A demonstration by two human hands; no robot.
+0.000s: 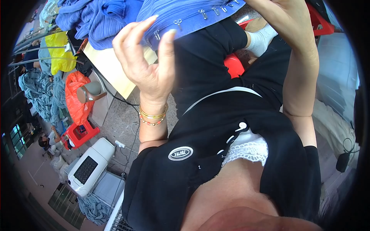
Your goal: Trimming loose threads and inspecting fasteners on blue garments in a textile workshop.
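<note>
I find the blue garment (pixel 173 10) to be ribbed, soft-looking cloth, its flatter edge band carrying 1 row of small looped metal pins (pixel 203 14), and lying partly over the black-clad thigh (pixel 200 50). I note the band's long axis slanting from lower left to upper right, behind the left hand (pixel 144 63), whose grip stands wide, nothing visible between thumb and fingers. I cannot tell the right hand's (pixel 283 5) grip, cut off at the upper edge.
</note>
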